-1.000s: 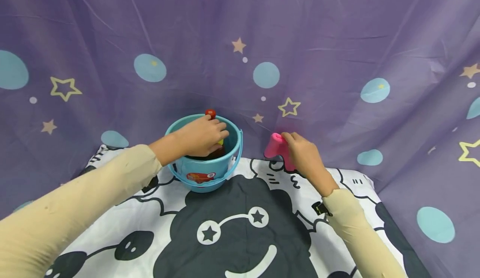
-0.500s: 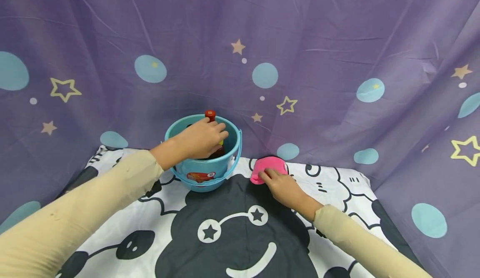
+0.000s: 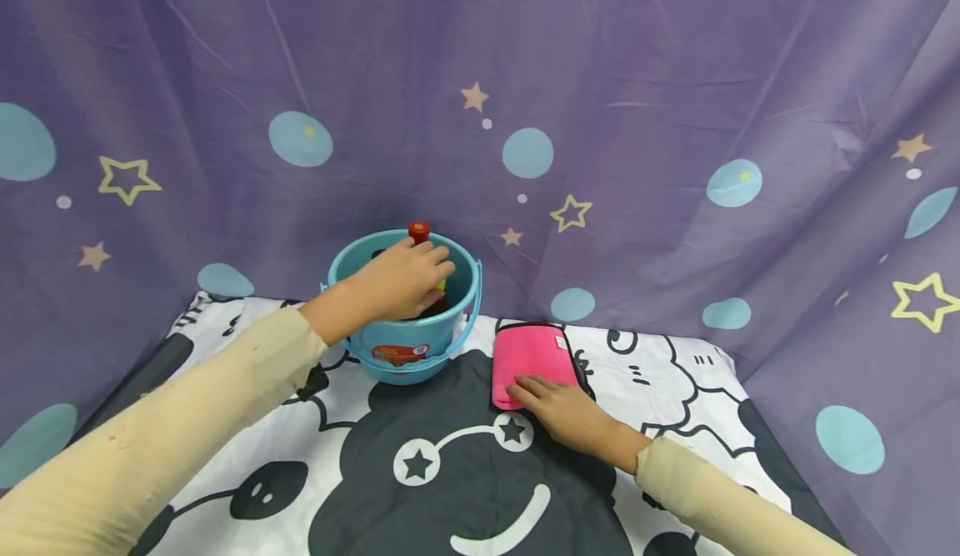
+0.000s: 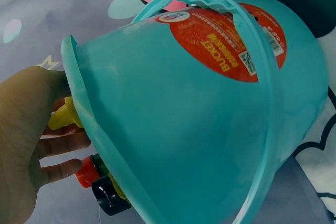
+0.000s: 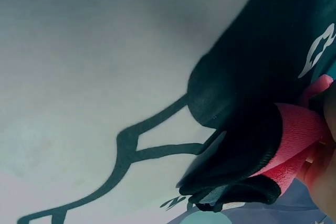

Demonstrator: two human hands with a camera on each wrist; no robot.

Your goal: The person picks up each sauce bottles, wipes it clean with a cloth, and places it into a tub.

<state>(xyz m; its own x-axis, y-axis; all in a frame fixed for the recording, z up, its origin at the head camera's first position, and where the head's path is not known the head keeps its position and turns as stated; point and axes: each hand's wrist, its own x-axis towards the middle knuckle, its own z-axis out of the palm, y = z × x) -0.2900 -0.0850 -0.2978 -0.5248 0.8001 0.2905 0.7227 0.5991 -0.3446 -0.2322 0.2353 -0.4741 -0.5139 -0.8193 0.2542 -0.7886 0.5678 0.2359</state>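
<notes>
A light blue bucket [image 3: 405, 335] stands at the back, left of centre. My left hand [image 3: 397, 279] reaches over its rim and grips a bottle by its yellow nozzle [image 4: 65, 115]; the bottle's body is hidden inside. Beside those fingers are a red cap [image 4: 88, 172] and a black cap [image 4: 109, 195] of other bottles in the bucket. Right of the bucket, a folded pink cloth [image 3: 525, 352] with black edging and a small white tag lies on the sheet. My right hand [image 3: 566, 410] pinches its near edge; in the right wrist view the black-edged layers [image 5: 247, 145] stand apart.
The bucket's handle [image 4: 270, 77] hangs down on its near side. A white sheet [image 3: 630, 356] with dark cartoon figures covers the surface. Close behind the bucket and cloth hangs a purple curtain [image 3: 637, 56] with stars and blue dots.
My right hand has brought the pink cloth down from beside the curtain and drawn it toward me, so it now lies flatter on the sheet. My left hand has stayed at the bucket.
</notes>
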